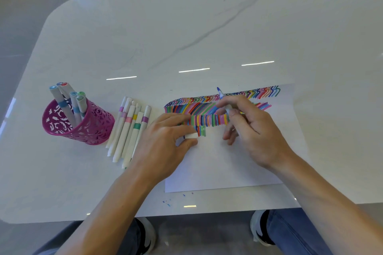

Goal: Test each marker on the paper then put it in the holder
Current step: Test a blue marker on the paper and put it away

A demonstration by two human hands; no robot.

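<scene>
Marker: our right hand (255,128) pinches the blue marker (221,95) over the paper (228,167), blue end up.
Cap: our left hand (165,141) pinches the white cap (191,136) on the paper.
Feel: light, hard and a bit slippery, we think, so hold its middle.
Holder: the pink holder (89,128) stands far left.

Loose markers (129,130) lie between paper (223,163) and holder (91,130); bare table (186,33) stretches beyond them.

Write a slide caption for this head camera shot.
Right hand holds a blue marker over the striped paper; left hand pinches a white cap; loose markers lie beside the pink holder.
</scene>
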